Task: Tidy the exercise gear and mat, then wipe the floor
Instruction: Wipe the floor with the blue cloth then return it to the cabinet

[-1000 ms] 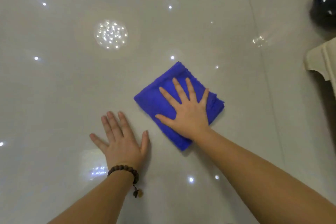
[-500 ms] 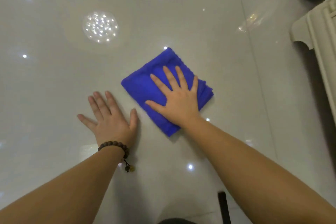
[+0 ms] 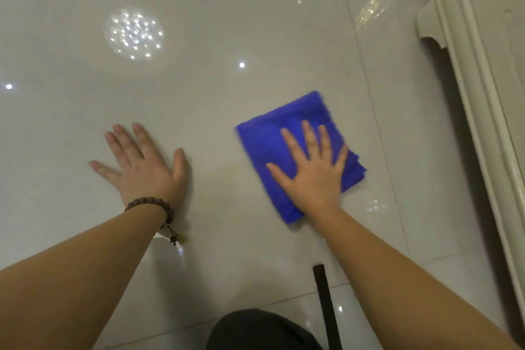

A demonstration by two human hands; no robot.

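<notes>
The glossy tiled floor [image 3: 255, 23] fills the frame, a cream cabinet [image 3: 483, 79] along its right edge. Right of centre lies the folded blue cloth [image 3: 264, 139], the right hand [image 3: 312, 176] pressing flat on it with fingers spread. The left hand [image 3: 145, 165], a beaded bracelet [image 3: 153, 204] on its wrist, rests flat and open on bare tile at centre left, well apart from the cloth.

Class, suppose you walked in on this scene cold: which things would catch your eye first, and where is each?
First, the bright blue cloth right of centre on the glossy pale floor, the right hand pressed flat on it. Next, the left hand flat on bare tile at centre-left, a dark bead bracelet on its wrist.
</notes>
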